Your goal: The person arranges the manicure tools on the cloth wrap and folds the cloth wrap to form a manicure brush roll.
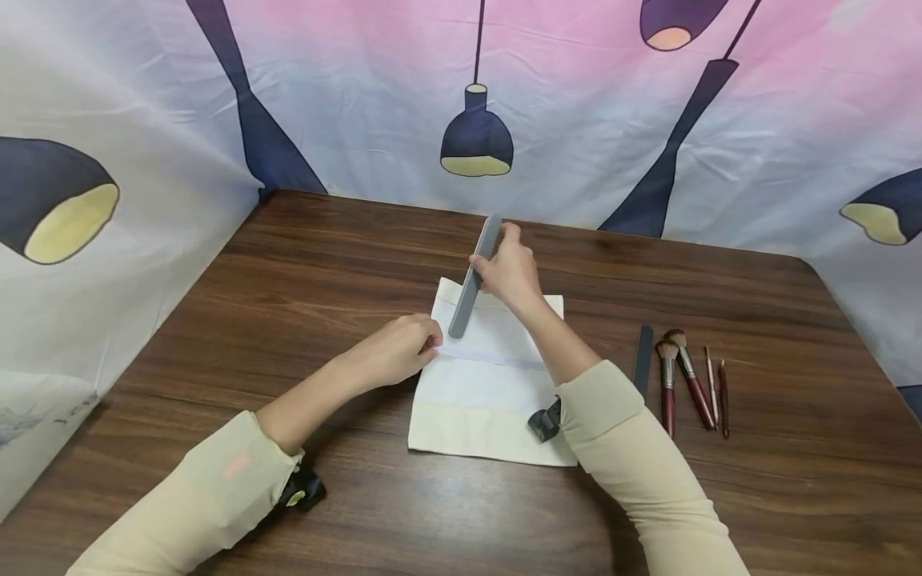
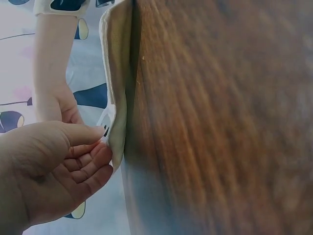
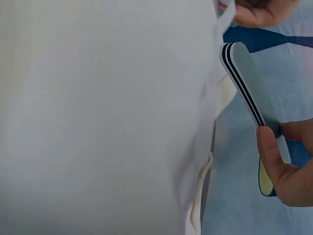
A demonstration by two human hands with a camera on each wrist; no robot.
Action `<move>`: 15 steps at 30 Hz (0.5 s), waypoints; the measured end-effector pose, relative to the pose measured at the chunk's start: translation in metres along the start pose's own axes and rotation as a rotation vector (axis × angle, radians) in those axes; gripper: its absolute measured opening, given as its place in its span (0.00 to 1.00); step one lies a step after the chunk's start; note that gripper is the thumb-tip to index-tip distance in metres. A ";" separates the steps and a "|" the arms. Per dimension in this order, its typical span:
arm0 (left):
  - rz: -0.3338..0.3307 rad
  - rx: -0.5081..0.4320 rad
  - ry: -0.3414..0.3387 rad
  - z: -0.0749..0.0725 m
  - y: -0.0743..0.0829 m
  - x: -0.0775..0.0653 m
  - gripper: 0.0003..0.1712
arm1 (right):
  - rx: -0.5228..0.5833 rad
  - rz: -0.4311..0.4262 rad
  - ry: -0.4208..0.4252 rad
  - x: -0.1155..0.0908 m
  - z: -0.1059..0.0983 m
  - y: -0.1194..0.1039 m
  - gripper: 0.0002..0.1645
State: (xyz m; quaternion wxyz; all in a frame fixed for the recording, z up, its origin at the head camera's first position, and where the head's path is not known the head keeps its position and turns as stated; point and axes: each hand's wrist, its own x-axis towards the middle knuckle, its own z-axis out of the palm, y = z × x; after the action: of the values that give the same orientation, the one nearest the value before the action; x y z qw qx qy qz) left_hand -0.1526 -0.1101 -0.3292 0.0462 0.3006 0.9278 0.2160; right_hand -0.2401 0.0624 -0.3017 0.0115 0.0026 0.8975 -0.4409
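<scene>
A cream and white cloth (image 1: pixel 490 392) lies spread on the table, with a white band across its middle. My left hand (image 1: pixel 399 348) pinches its left edge between thumb and fingers, and in the left wrist view that cloth edge (image 2: pixel 115 117) is lifted a little. In my right hand (image 1: pixel 515 272) is a grey nail file (image 1: pixel 475 276), pinched near its middle and slanting over the far part of the cloth. The right wrist view shows the dark and light layers along the side of the nail file (image 3: pixel 242 83).
To the right of the cloth lie a dark grey nail file (image 1: pixel 643 360), two brushes with red handles (image 1: pixel 668 392) and two thin sticks (image 1: pixel 724 400). A printed curtain (image 1: pixel 374 104) hangs behind the wooden table (image 1: pixel 310 264).
</scene>
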 end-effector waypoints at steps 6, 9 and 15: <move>0.008 -0.002 0.011 0.001 -0.001 0.001 0.03 | -0.045 0.010 -0.066 -0.003 0.013 -0.001 0.42; 0.016 -0.002 0.015 0.001 -0.001 0.002 0.02 | -0.073 0.025 -0.086 -0.004 0.016 -0.001 0.41; 0.012 -0.017 0.008 0.000 0.000 0.003 0.03 | -0.090 0.037 -0.132 -0.006 0.019 -0.001 0.42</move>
State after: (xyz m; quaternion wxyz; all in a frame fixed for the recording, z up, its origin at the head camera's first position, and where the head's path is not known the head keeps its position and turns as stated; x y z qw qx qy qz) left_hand -0.1553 -0.1082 -0.3291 0.0439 0.3050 0.9242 0.2255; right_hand -0.2341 0.0467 -0.3125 0.0788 -0.0101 0.9135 -0.3990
